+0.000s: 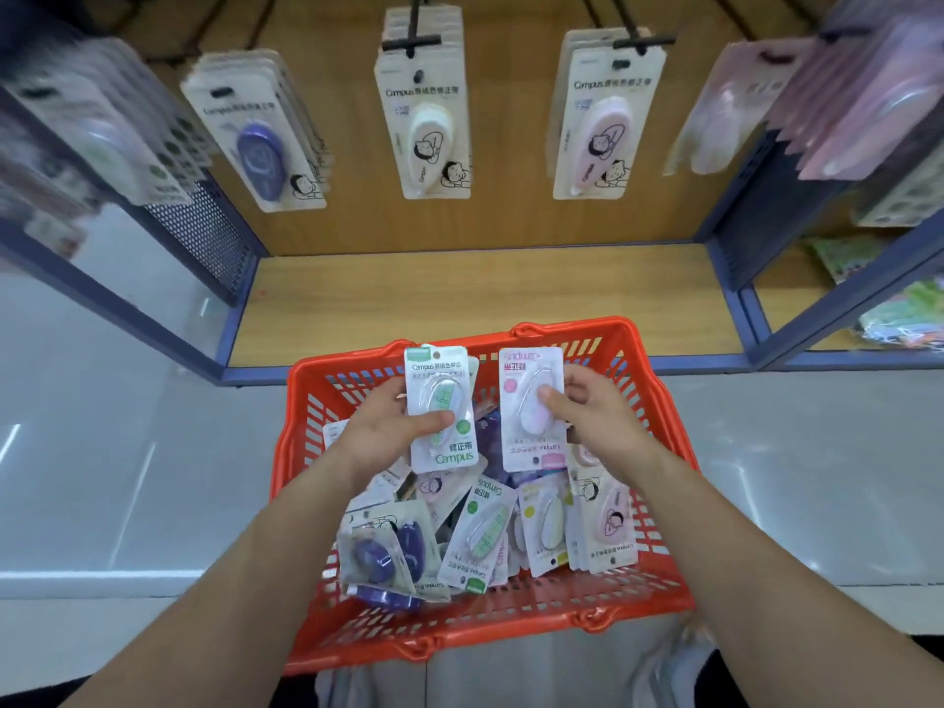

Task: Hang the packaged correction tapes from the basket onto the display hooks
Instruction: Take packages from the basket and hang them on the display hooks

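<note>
Fingers of L hand (393, 426) pinch a green tape pkg (443, 408), upright; R hand (587, 406) pinches a pink tape pkg (534, 408), upside down; both held over red basket (659, 503) w/ more pkgs; 3 hooks (411, 40) above hold hung pkgs

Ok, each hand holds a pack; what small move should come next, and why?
Probably turn the pink pack in the right hand end for end. Its print reads upside down and its hang hole sits at the lower edge, while the green pack in the left hand is upright. The hooks above need the hole on top.
</note>
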Demonstrator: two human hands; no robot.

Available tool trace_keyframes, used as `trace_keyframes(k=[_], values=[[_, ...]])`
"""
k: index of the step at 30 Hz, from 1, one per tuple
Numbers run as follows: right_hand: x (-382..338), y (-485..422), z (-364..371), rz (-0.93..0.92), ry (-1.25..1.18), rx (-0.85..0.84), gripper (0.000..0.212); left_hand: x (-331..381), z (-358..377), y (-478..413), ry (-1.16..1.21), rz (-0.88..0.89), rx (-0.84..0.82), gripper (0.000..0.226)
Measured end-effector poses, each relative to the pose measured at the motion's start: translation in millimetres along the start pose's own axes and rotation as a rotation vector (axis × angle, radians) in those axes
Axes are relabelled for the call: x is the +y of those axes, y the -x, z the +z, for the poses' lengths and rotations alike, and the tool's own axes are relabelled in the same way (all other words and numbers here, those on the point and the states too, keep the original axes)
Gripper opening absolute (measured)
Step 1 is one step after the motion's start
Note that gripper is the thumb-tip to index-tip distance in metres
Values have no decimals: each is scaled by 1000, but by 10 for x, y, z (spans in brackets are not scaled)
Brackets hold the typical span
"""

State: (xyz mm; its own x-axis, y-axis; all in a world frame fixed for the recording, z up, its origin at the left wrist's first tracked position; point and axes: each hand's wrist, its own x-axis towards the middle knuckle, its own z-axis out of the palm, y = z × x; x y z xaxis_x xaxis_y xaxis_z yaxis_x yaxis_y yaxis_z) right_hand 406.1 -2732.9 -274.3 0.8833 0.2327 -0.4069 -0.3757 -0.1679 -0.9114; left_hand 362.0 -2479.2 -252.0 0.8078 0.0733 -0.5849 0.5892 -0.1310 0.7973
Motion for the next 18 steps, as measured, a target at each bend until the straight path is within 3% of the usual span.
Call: trace_keyframes(k=[3,8,12,15,18], values=[[-386,129,-6,-68,-74,-129,24,329,-110,283,-10,63,-25,43],[-1178,565,-36,-114,127,-359,23,955,-248,1001,-52,166,-82,40],[-1661,992,-42,-186,341,-343,12,1183,-233,1534,-115,188,-139,37],[-1811,1264,-55,-215,349,-275,9,1168,-154,1754,-122,179,-68,36],[-1851,1451,-148,-180,340,-265,20,1204,-48,1850,-72,194,-2,36]])
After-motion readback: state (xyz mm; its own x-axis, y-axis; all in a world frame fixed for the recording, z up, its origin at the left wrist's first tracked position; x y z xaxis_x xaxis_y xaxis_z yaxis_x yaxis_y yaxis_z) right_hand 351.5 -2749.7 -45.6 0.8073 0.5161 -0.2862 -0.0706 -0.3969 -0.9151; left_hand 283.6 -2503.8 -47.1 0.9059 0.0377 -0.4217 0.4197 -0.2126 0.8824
